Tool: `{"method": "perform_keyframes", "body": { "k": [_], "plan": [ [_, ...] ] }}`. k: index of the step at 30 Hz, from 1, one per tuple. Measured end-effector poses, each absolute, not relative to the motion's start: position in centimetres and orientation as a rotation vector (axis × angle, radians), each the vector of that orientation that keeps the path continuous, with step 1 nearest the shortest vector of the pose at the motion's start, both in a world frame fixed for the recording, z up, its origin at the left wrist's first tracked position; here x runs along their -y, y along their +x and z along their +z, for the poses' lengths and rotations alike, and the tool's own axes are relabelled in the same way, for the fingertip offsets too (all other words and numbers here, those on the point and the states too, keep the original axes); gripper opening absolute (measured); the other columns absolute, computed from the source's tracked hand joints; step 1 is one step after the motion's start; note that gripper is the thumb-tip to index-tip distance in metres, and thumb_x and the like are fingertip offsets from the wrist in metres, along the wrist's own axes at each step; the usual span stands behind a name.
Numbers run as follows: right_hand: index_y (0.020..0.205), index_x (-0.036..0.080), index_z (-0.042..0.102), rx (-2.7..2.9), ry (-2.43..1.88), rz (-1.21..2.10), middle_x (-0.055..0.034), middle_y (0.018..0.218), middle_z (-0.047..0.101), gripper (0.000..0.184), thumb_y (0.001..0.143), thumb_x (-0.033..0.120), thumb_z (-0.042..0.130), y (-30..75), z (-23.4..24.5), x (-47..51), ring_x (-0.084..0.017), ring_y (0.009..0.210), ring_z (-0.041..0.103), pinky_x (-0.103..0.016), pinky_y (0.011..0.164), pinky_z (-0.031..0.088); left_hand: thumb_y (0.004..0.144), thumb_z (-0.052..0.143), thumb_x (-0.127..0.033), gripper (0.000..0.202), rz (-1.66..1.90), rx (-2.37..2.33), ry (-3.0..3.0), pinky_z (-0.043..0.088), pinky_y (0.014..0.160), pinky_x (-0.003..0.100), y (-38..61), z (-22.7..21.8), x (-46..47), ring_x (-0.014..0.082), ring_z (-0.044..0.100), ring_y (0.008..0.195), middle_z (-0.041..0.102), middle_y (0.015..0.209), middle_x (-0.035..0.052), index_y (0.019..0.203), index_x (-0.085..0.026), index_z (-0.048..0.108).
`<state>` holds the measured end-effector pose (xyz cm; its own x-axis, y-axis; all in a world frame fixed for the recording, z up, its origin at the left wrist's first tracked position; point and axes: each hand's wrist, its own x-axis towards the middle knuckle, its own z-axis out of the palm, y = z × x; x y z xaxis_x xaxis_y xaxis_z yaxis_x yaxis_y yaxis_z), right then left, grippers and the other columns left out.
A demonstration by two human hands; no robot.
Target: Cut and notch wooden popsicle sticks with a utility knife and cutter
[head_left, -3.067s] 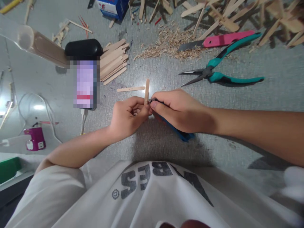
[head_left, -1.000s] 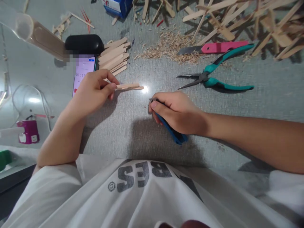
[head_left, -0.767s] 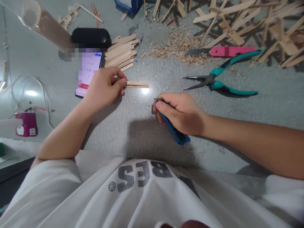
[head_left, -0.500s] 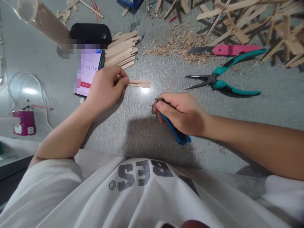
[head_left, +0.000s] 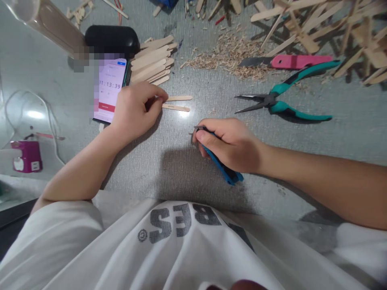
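Note:
My left hand (head_left: 134, 110) rests on the grey table, its fingers pinched on the near ends of two wooden craft sticks (head_left: 178, 103) that lie side by side and splay slightly apart. My right hand (head_left: 228, 143) is closed around a blue-handled cutter (head_left: 222, 167), blade tip pointing left, a short way to the right of the sticks. A neat stack of wooden sticks (head_left: 151, 64) lies just beyond my left hand.
A phone (head_left: 109, 94) with a lit screen lies left of the stack, a black case (head_left: 111, 38) behind it. Teal pliers (head_left: 281, 102), a pink-handled knife (head_left: 287, 61), wood shavings (head_left: 223, 58) and loose sticks (head_left: 317, 28) fill the far right. A purple object (head_left: 26, 155) sits far left.
My left hand carried the stick away from the cutter to the left and laid it beside another stick on the table. The two sticks now splay apart. My right hand stayed put.

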<state>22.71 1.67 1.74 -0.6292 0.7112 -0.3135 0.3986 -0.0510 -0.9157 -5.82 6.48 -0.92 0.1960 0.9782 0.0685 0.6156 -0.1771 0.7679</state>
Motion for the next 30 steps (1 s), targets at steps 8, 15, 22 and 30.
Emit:
{"method": "perform_keyframes", "body": {
  "k": [8, 15, 22, 30],
  "plan": [
    [0.081, 0.026, 0.058, 1.949, -1.173, 1.729, 0.0011, 0.072, 0.073, 0.037, 0.117, 0.031, 0.052, 22.6, 1.3, -1.5, -0.017, 0.066, 0.067, -0.036, 0.077, 0.05, 0.082, 0.102, -0.019, 0.024, 0.753, -1.396, 1.789, 0.061, 0.092, 0.036, -6.6, -3.4, -7.8, 0.016, 0.065, 0.095, 0.07, 0.089, -0.0009, 0.089, -0.021, 0.079],
    [0.083, 0.027, 0.058, 1.945, -1.14, 1.681, 0.002, 0.07, 0.071, 0.035, 0.117, 0.033, 0.053, 22.7, 0.5, -1.3, -0.017, 0.063, 0.066, -0.036, 0.072, 0.047, 0.083, 0.097, -0.025, 0.013, 0.771, -1.397, 1.831, 0.064, 0.077, 0.044, -5.9, -1.2, -6.6, 0.029, 0.074, 0.102, 0.079, 0.104, 0.0089, 0.088, -0.03, 0.086],
    [0.082, 0.027, 0.061, 1.951, -1.089, 1.63, 0.0013, 0.067, 0.068, 0.036, 0.116, 0.039, 0.053, 22.8, -0.6, -1.1, -0.018, 0.06, 0.062, -0.036, 0.064, 0.043, 0.089, 0.091, -0.024, 0.011, 0.766, -1.315, 1.993, 0.065, 0.09, 0.052, -6.2, -1.4, -6.6, 0.0281, 0.073, 0.098, 0.08, 0.097, 0.0074, 0.098, -0.03, 0.09],
    [0.083, 0.027, 0.06, 1.946, -1.084, 1.618, 0.0009, 0.067, 0.07, 0.038, 0.117, 0.042, 0.054, 22.9, -1.0, -0.9, -0.018, 0.06, 0.064, -0.036, 0.064, 0.043, 0.098, 0.085, -0.022, 0.01, 0.775, -1.273, 2.207, 0.059, 0.108, 0.058, -6.9, -2.5, -6.4, 0.0307, 0.07, 0.114, 0.081, 0.11, 0.0074, 0.106, -0.027, 0.087]
  ]
}}
